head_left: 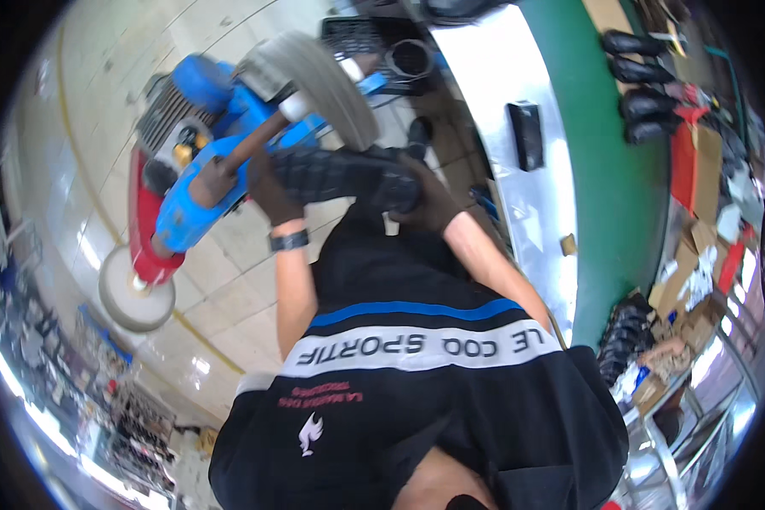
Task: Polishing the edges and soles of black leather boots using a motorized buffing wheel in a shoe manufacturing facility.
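I hold a black boot [331,172] lengthwise between my two dark-gloved hands, in front of my body. My left hand [274,189] is closed on its left end, next to the blue machine's arm. My right hand [432,200] wraps round the rounded right end. Just beyond the boot stands a broad grey wheel [336,89] on a blue grinding machine [197,208]. The wheel's lower edge comes close to the boot; whether they touch I cannot tell. The fingers on the boot's far side are partly hidden.
A second, pale wheel [136,289] sits at the machine's left end. On my right runs a shiny metal bench [531,212] bearing a small black item [525,136], beside a green belt surface [608,178]. Several black shoes [642,85] line its far side. A black crate [353,36] lies ahead.
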### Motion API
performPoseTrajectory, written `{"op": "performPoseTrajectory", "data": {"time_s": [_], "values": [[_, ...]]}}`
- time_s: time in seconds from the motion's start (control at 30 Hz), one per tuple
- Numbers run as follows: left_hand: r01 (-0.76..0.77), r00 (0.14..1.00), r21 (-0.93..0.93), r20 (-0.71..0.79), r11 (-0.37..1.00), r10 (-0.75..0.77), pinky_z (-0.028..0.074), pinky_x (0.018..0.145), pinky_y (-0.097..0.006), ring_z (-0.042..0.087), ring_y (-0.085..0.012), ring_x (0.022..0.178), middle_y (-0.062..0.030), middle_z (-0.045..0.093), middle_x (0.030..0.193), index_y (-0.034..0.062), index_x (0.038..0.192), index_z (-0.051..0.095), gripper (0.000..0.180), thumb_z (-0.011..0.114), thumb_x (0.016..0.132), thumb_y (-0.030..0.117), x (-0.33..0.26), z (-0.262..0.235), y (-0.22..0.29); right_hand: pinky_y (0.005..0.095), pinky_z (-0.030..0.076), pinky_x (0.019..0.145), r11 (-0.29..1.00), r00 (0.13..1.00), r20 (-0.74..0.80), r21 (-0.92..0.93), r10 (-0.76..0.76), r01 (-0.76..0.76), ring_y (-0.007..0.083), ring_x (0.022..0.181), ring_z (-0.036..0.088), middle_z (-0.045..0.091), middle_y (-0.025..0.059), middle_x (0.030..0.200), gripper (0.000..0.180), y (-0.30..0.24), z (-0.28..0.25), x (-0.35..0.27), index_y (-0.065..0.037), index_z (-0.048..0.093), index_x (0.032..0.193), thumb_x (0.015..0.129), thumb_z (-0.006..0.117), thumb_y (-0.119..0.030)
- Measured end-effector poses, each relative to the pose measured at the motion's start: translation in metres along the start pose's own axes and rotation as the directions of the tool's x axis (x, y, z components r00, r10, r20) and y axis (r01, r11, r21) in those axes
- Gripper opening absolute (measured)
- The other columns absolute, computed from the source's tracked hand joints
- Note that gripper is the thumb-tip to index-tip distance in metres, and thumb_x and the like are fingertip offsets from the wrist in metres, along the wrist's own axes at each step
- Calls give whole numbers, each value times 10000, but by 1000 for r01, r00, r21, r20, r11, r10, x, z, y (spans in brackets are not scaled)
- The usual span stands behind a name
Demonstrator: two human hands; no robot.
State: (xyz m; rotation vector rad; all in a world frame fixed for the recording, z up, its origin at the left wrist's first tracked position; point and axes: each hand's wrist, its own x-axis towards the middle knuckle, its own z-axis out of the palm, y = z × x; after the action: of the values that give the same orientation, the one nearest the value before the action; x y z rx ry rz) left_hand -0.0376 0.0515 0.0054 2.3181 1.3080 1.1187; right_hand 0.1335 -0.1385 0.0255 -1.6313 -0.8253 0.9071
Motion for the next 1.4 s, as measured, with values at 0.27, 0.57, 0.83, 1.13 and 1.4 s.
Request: {"op": "performPoseTrajectory", "data": {"time_s": [0.27, 0.57, 0.83, 1.13, 1.4], "values": [[701, 351, -685, 573, -198, -740, 503, 755, -372, 567, -197, 762, -66, 585, 874, 104, 968, 539, 465, 412, 879, 543, -34, -57, -16, 399, 430, 885, 271, 712, -695, -707, -99, -653, 378, 1034, 525, 533, 268, 1097, 792, 3, -160, 20, 3, 491, 1191, 627, 724, -501], [300, 801, -580, 584, -757, -130, 361, 703, -306, 432, -162, 746, -31, 429, 794, 123, 957, 517, 422, 610, 783, 496, 3, -57, 17, 407, 504, 701, 594, 824, -354, -572, 443, -566, 333, 798, 635, 619, 231, 828, 709, 11, -182, 52, -27, 400, 1118, 566, 759, -289], [268, 934, -574, 352, -774, 62, 372, 608, -303, 469, -144, 648, -9, 447, 737, 178, 918, 532, 383, 710, 725, 456, 37, -75, 19, 422, 476, 792, 819, 964, 36, -537, 264, -204, 390, 918, 595, 606, 249, 992, 822, -37, -8, 33, -55, 415, 1279, 563, 730, -309], [288, 945, -611, 305, -738, 116, 401, 557, -299, 524, -146, 620, -23, 494, 709, 174, 899, 543, 390, 736, 702, 449, 36, -88, 11, 433, 471, 803, 768, 944, -81, -561, 321, -309, 398, 934, 587, 601, 245, 1015, 836, -46, 16, 31, -62, 396, 1298, 561, 737, -263], [311, 945, -552, 270, -773, 187, 430, 589, -316, 521, -156, 612, -24, 489, 706, 169, 899, 535, 373, 713, 724, 446, 44, -71, 16, 394, 476, 792, 831, 948, -89, -460, 307, -312, 344, 927, 612, 608, 221, 1020, 877, -48, 19, 23, -89, 353, 1337, 568, 737, -266]]}}
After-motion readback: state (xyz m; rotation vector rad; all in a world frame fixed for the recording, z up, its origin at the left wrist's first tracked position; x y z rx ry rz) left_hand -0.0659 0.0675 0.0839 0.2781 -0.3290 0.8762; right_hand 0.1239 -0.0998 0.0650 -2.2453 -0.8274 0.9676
